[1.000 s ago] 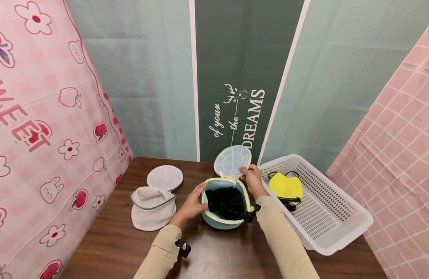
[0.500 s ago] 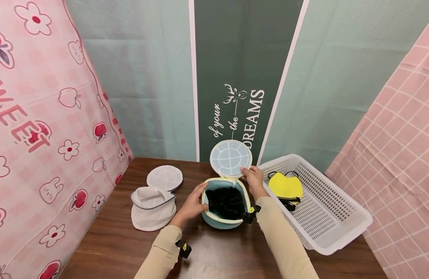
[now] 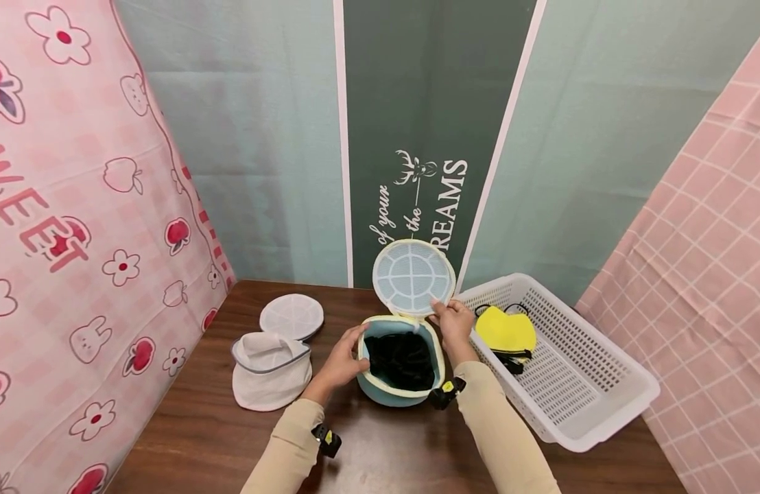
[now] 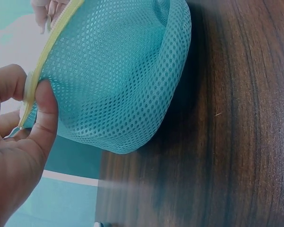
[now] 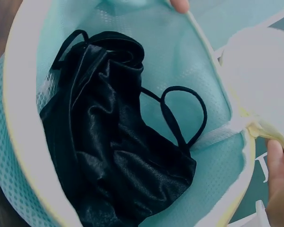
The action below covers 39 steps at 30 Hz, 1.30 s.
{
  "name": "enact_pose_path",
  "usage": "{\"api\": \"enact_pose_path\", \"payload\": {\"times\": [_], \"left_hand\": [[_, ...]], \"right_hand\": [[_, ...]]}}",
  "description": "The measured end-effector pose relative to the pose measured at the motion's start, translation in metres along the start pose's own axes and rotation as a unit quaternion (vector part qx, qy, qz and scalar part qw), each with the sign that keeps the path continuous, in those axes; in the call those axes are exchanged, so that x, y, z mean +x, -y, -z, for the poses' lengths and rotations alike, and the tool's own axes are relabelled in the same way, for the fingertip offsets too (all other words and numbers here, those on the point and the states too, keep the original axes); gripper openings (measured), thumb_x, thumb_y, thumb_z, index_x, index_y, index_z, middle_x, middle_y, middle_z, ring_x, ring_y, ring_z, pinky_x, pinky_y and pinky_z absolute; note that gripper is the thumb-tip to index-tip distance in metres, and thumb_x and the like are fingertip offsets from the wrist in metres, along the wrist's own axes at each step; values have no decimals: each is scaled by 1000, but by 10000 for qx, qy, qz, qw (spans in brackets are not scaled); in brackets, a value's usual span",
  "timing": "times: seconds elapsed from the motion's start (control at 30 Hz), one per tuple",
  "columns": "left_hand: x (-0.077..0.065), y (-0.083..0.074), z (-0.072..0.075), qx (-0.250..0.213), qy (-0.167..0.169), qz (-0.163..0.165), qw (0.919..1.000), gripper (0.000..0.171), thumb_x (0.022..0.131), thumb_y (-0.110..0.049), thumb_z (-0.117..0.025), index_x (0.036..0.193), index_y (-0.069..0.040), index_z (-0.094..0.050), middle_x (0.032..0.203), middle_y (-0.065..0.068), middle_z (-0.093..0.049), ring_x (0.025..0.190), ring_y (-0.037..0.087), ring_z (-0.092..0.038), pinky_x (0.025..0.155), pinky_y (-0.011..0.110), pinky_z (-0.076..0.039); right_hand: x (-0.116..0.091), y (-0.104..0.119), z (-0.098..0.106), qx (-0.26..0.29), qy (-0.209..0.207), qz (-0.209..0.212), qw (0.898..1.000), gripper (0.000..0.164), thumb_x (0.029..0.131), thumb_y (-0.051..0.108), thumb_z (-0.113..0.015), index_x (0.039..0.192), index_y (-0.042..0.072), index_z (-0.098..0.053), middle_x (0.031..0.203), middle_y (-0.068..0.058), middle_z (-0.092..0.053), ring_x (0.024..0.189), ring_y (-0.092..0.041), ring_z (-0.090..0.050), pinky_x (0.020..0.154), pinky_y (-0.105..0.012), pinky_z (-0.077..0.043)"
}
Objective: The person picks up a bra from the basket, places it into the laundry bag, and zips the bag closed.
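A blue mesh laundry bag [image 3: 392, 396] with pale yellow trim stands on the table, its round lid [image 3: 413, 278] raised at the back. My left hand [image 3: 341, 360] pinches the bag's rim on the left, thumb on the outer mesh in the left wrist view. With my right hand [image 3: 453, 322] I hold the lid's lower right edge between thumb and fingers. Inside the bag lies a shiny black garment [image 5: 113, 137] with thin looped straps; its lower part is cut off in the right wrist view.
On the left sits a white mesh laundry bag [image 3: 271, 384] with grey trim, its round lid [image 3: 291, 315] folded back. A white perforated basket [image 3: 602, 405] on the right contains a yellow garment [image 3: 508, 329] with black straps. Curtains rise behind the table and at both sides.
The blue bag's lid has swung up and turned its face more fully toward me. My right hand has shifted slightly right with it, while my left hand stays at the rim.
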<state>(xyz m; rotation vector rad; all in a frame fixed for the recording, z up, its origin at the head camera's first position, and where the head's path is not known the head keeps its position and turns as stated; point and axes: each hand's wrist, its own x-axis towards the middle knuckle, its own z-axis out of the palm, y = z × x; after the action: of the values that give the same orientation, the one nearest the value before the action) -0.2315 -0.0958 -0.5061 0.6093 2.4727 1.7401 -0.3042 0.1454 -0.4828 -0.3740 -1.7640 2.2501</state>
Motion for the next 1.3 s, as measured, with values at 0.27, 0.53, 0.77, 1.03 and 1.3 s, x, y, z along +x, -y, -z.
{"api": "enact_pose_path", "payload": {"times": [0.27, 0.53, 0.77, 1.03, 1.3], "left_hand": [[-1, -5, 0, -245, -27, 60, 9997, 68, 77, 12, -56, 141, 3, -34, 140, 23, -33, 89, 30, -51, 56, 29, -43], [-10, -37, 6, -827, -32, 291, 9961, 64, 80, 13, -56, 139, 11, -31, 127, 31, -38, 90, 39, -57, 61, 33, -49], [-9, -34, 6, -938, -68, 158, 9954, 64, 81, 14, -53, 141, 7, -31, 132, 31, -37, 87, 39, -56, 61, 33, -50], [-10, -34, 6, -597, -78, 56, 9982, 51, 80, 15, -49, 130, 14, -42, 127, 31, -41, 77, 27, -51, 54, 28, -44], [-9, -34, 7, -763, -201, 249, 9966, 57, 78, 15, -49, 133, 16, -36, 114, 29, -45, 73, 20, -54, 55, 26, -45]], "right_hand": [[-3, -4, 0, 288, -224, 718, 9968, 32, 81, -6, -64, 65, 2, -37, 65, -8, -58, 60, -15, -65, 56, -27, -52], [-4, -6, 4, 372, -31, 1167, 9925, 30, 79, -7, -66, 60, -1, -42, 56, -7, -57, 63, -21, -66, 60, -30, -53], [-4, -5, 8, -28, -192, 1445, 9893, 18, 77, -4, -70, 73, -16, -58, 58, -3, -56, 55, -12, -60, 57, -24, -51], [-7, -6, 10, 224, -32, 1229, 9922, 18, 77, -4, -72, 69, -11, -58, 62, -7, -54, 61, -17, -64, 61, -28, -53], [-16, 2, 11, 411, 433, 1127, 9918, 18, 77, -12, -68, 70, -20, -54, 60, -11, -53, 64, -24, -66, 67, -39, -52]]}}
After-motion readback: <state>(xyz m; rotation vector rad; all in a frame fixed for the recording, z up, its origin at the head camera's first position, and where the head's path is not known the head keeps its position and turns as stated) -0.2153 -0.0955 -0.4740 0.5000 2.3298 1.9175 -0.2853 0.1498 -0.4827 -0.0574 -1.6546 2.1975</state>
